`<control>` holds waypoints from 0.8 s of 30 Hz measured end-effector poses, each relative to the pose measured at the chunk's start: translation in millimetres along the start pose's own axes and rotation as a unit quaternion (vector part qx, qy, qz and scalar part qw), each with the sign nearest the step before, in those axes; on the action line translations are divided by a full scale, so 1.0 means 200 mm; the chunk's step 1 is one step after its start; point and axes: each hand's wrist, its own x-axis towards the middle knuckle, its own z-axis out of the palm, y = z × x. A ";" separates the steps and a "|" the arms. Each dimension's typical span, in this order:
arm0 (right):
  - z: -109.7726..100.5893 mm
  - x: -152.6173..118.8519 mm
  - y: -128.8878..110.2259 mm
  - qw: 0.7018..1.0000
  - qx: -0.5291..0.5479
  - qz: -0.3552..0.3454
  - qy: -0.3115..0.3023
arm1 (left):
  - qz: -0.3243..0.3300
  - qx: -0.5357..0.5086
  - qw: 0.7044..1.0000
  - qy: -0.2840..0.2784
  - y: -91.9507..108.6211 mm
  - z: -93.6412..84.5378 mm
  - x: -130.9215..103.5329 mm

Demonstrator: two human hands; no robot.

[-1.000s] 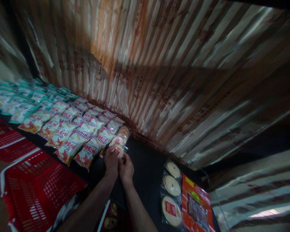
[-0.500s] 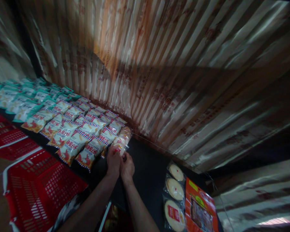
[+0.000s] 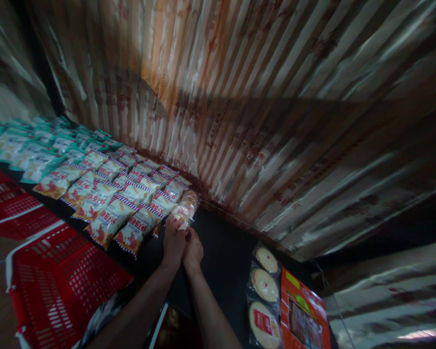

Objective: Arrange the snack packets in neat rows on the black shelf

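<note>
A clear-wrapped package of pale, round-looking food with red print (image 3: 185, 209) lies at the right end of the rows of snack bags. My left hand (image 3: 173, 245) has its fingers closed over the near left part of this package. Close beside it, my right hand (image 3: 193, 248) is curled with its fingertips at the package's near right end. Just left of my hands are white-and-orange snack bags with striped edges (image 3: 134, 228), set in rows. The undersides of both hands' fingers are hidden.
Teal snack bags (image 3: 39, 160) stand in rows farther left. Red plastic baskets (image 3: 63, 276) sit below the dark table (image 3: 221, 252). Right of my arms lie several wrapped round pastries (image 3: 264, 285) and an orange packet (image 3: 305, 310). A pleated, printed sheet (image 3: 240, 121) hangs behind.
My left hand has shifted slightly forward and right onto the package. My right hand stays nearly in place, its fingers at the near end.
</note>
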 end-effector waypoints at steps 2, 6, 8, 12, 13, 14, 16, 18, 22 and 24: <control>-0.01 0.00 -0.01 1.000 -0.009 0.004 -0.010 | -0.003 0.011 1.000 -0.003 0.04 -0.01 -0.01; -0.02 0.00 -0.02 1.000 -0.021 0.008 -0.018 | -0.020 0.036 0.999 -0.031 0.07 -0.01 -0.02; -0.03 0.00 -0.02 1.000 -0.015 0.007 -0.018 | -0.025 0.042 0.998 -0.035 0.07 -0.01 -0.01; -0.03 0.01 -0.01 1.000 0.011 0.005 -0.015 | -0.009 0.042 0.999 -0.019 0.05 -0.01 -0.01; -0.03 0.01 -0.01 1.000 0.016 0.008 -0.015 | -0.005 0.045 0.999 -0.017 0.04 0.00 -0.01; -0.03 0.01 -0.01 1.000 0.017 0.011 -0.017 | 0.000 0.049 0.999 -0.015 0.04 0.00 -0.01; -0.03 0.01 -0.01 1.000 0.011 0.017 -0.021 | 0.008 0.062 0.998 -0.014 0.04 0.00 -0.02; -0.03 0.01 -0.01 1.000 0.003 0.020 -0.022 | 0.007 0.076 0.997 -0.012 0.04 0.00 -0.02; -0.04 0.00 -0.01 0.999 0.007 0.021 -0.027 | -0.007 0.084 0.996 -0.011 0.05 0.01 -0.02; -0.03 0.00 0.00 0.999 0.017 0.018 -0.027 | -0.005 0.089 0.996 -0.010 0.06 0.00 -0.02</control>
